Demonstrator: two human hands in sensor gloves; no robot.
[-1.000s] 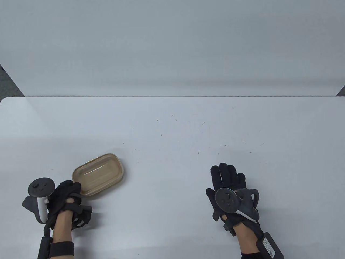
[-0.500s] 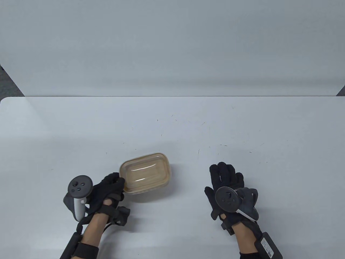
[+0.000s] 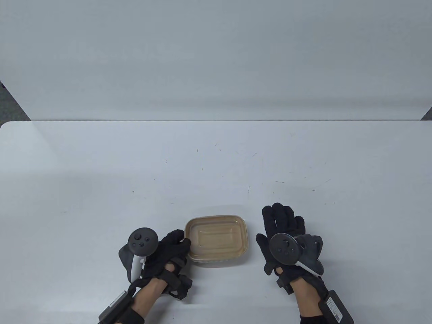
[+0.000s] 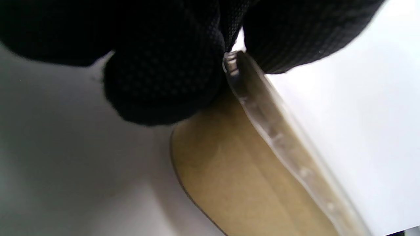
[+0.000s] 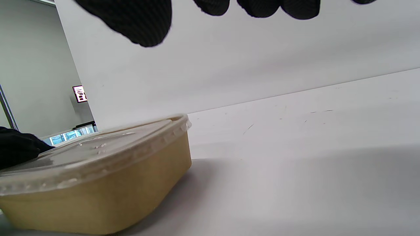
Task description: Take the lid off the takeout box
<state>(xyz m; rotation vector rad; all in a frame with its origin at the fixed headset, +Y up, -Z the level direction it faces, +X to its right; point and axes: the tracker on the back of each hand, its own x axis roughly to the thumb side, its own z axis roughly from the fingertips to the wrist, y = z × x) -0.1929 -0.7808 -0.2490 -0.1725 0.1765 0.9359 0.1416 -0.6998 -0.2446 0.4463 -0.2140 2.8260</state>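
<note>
A tan paper takeout box with a clear plastic lid sits on the white table near the front edge, between my hands. My left hand pinches the box's left rim; the left wrist view shows gloved fingers above and below the lid's rim. My right hand lies flat and spread on the table just right of the box, not touching it. In the right wrist view the box with the lid on it stands at lower left, my fingertips hanging above.
The white table stretches back to a pale wall. Faint scratch marks dot the table surface.
My left hand has carried the box from the far left to the right, and it now sits close beside my right hand. The right hand has stayed in place.
</note>
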